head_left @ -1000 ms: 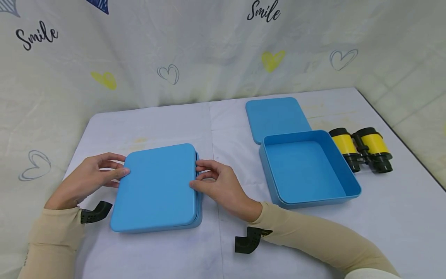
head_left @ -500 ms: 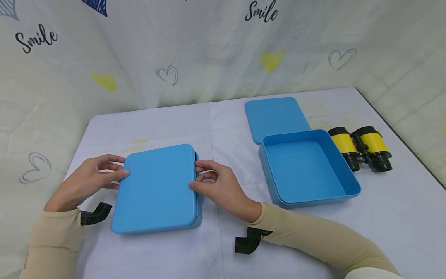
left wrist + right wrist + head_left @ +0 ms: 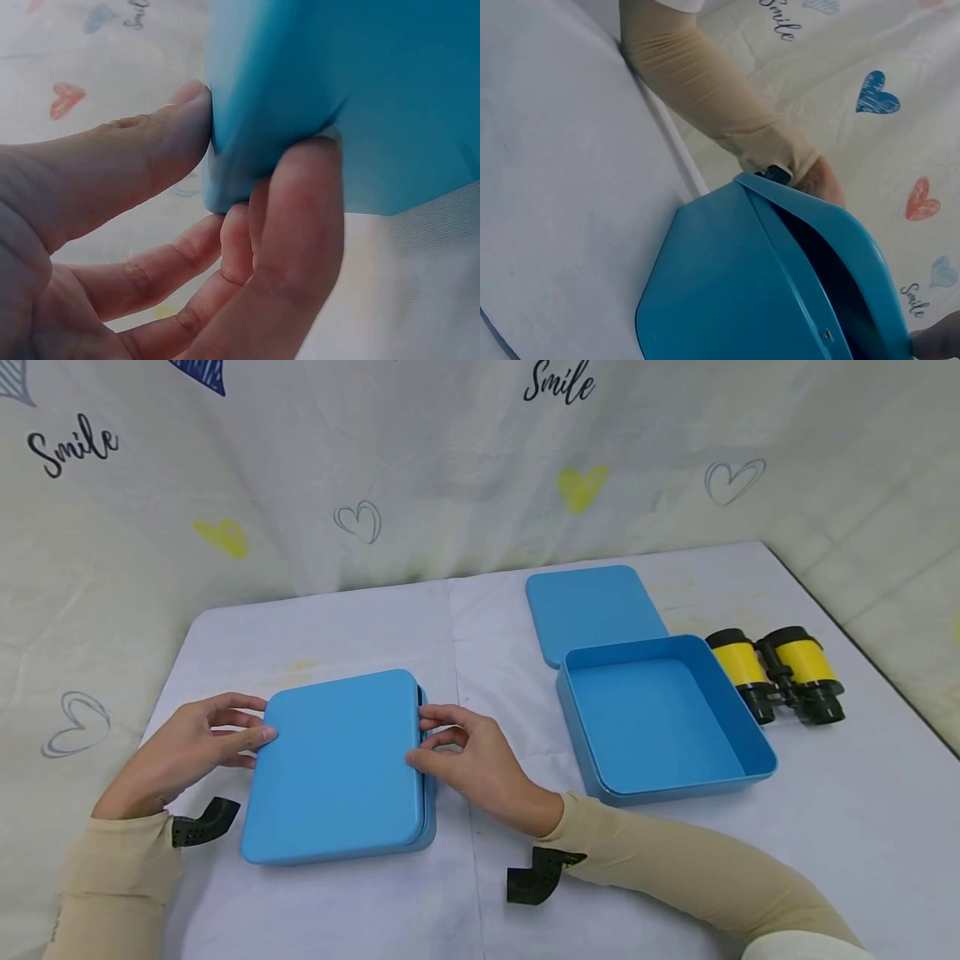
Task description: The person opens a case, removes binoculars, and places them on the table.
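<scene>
A light blue flat lid [image 3: 337, 760] lies over a blue rectangular box [image 3: 430, 814] at the left of the table. The lid sits askew: a dark gap shows between it and the box wall [image 3: 720, 277] in the right wrist view. At the lid's left edge, my left hand [image 3: 197, 743] pinches the rim, thumb on top and fingers beneath, seen close in the left wrist view. My right hand [image 3: 480, 760] holds the lid's right edge between thumb and fingers. What the box contains is hidden.
To the right stands a second blue box [image 3: 663, 718] without its cover, nothing inside. Behind it a blue lid [image 3: 596, 610] lies flat. Yellow and black binoculars [image 3: 780, 677] lie at the right. A printed curtain [image 3: 465, 468] hangs behind the table.
The lid has shifted very slightly at its left side. Both hands keep their hold on it, and the other things stay where they were.
</scene>
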The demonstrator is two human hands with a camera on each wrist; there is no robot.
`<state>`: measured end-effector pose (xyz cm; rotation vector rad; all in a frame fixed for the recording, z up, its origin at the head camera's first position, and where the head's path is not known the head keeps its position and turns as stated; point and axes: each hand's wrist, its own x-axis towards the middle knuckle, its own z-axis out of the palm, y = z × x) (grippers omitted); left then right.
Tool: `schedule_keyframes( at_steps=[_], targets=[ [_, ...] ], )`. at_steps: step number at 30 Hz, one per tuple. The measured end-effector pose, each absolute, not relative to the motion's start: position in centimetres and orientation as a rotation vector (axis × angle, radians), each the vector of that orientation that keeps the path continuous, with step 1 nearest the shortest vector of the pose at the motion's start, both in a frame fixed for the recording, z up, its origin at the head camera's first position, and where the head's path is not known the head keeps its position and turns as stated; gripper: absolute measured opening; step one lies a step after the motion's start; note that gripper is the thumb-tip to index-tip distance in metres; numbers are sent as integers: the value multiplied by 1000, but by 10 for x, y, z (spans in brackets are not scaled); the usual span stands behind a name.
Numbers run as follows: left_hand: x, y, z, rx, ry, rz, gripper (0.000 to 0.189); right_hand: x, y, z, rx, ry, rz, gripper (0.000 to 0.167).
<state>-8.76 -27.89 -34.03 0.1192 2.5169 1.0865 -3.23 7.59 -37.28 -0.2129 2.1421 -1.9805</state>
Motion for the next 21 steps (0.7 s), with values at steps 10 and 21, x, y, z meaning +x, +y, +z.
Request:
schedule_keyframes(
  at_steps=[10, 21],
  targets=[
    [-86, -280, -341, 118, 2524, 1096, 66, -33, 76, -373, -209, 2113, -1984, 60],
    [-86, -281, -338, 140, 2542, 1101, 63, -34, 77, -371, -207, 2110, -1990, 60]
  ],
)
